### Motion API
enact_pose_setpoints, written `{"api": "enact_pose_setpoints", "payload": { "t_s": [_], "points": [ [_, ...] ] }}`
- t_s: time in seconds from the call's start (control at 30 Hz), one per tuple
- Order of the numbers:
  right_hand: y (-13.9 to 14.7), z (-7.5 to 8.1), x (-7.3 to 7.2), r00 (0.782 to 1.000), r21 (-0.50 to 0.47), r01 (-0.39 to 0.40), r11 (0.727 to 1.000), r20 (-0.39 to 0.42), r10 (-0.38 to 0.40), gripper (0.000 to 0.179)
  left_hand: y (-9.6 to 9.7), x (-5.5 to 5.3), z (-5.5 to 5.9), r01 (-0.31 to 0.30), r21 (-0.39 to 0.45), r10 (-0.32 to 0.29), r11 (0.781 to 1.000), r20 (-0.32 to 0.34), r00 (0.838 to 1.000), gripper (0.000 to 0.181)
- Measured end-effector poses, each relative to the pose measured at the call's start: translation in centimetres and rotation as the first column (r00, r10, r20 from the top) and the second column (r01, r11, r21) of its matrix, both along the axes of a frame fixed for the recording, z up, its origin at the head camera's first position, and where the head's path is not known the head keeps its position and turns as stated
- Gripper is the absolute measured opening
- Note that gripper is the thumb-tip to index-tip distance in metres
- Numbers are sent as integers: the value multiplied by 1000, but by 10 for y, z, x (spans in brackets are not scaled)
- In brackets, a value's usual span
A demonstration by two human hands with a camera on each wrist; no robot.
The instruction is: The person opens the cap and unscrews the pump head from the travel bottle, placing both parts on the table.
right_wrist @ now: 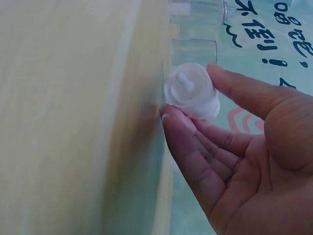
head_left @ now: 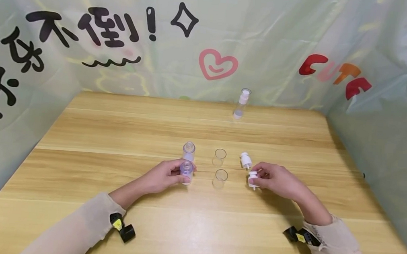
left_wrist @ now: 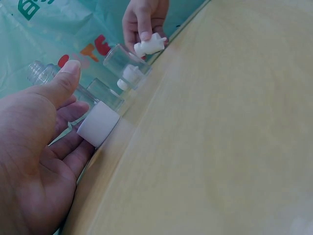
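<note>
We are pinching, left hand (head_left: 162, 176): one clear bottle (head_left: 186, 174), white-based, screw-necked; right hand (head_left: 280, 181): one white pump (head_left: 252, 179), ribless, stem showing.

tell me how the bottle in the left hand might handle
Probably stiff: the bottle looks round and undented in the left hand. It may be slippery, as its clear surface looks smooth. Laid on its side, it would likely roll, given its round white base.
</note>
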State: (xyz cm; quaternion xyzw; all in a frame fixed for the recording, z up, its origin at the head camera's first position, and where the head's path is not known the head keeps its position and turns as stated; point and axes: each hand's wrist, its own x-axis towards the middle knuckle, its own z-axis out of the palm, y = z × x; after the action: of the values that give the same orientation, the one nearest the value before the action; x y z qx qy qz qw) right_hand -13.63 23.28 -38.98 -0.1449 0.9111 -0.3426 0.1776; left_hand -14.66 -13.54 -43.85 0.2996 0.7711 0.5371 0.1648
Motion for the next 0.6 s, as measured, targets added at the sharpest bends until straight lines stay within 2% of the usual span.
{"api": "enact_pose_setpoints", "payload": {
  "t_s": [0.2,0.43,0.6],
  "points": [
    [-2,-3,-1,1000,27,27,999,7,-27,37,0,0,1,1,-1,-1,1000,-5,1000,34],
    [-7,-4,-1,997,49,28,998,70,-31,44,0,0,1,0,4,0,1000,10,1000,34],
    [-9,-4,1,997,64,35,997,67,-39,43,0,0,-1,3,6,-3,1000,5,1000,35]
  ]
}}
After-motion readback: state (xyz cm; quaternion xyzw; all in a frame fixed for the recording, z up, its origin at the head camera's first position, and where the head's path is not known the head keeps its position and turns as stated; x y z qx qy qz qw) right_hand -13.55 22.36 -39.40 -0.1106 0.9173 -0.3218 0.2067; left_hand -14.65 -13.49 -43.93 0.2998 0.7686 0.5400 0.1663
